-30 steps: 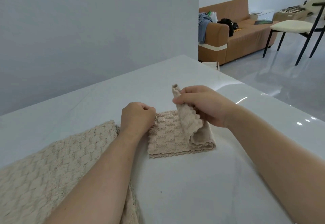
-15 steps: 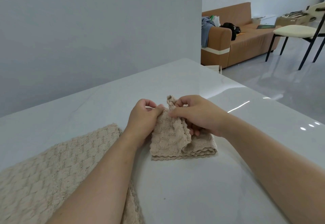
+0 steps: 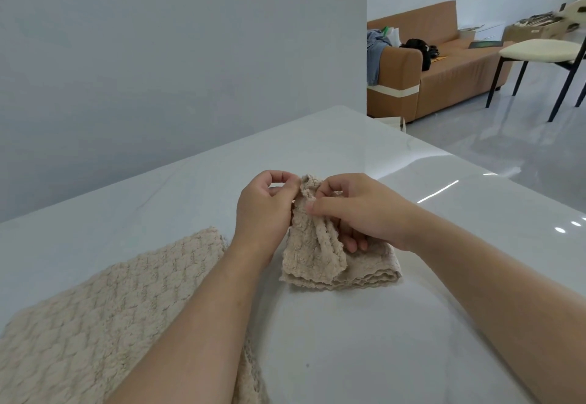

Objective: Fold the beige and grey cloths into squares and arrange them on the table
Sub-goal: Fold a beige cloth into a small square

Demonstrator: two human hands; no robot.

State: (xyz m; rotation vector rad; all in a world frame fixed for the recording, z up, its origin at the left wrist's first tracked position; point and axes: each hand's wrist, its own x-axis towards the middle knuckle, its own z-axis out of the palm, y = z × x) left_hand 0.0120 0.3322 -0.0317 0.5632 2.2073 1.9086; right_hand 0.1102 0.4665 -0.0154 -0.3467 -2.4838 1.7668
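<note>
Small beige cloth (image 3: 317, 257) sits mid-desk, dead centre of my view, partly folded. The base layers lie flat and one flap is lifted, its corner peaking at the cloth's 12 o'clock.

Left hand (image 3: 264, 210) pinches that raised corner from the 9 o'clock side, thumb and forefinger closed on the edge. Right hand (image 3: 364, 213) pinches the same flap from 3 o'clock, just below the peak, with its lower fingers (image 3: 353, 245) curled in under the flap. Both hands grip fabric and nothing else.

My read on handling: waffle-knit, light, thick and very limp. It sags between pinch points and won't hold a crease unless pressed. The texture looks grippy, so slip risk is low. The scalloped hem is the best hold. I'd take two adjacent corners, keep the edge taut, lay it over and flatten with a palm. The stacked layers at 5 o'clock may shift if dragged.

Big beige cloth (image 3: 104, 315) lies spread flat at 8 o'clock, partly under the left forearm, not yet folded. No grey cloth in view. The desk (image 3: 412, 324) is glossy white, so a folded stack could slide on it.
</note>
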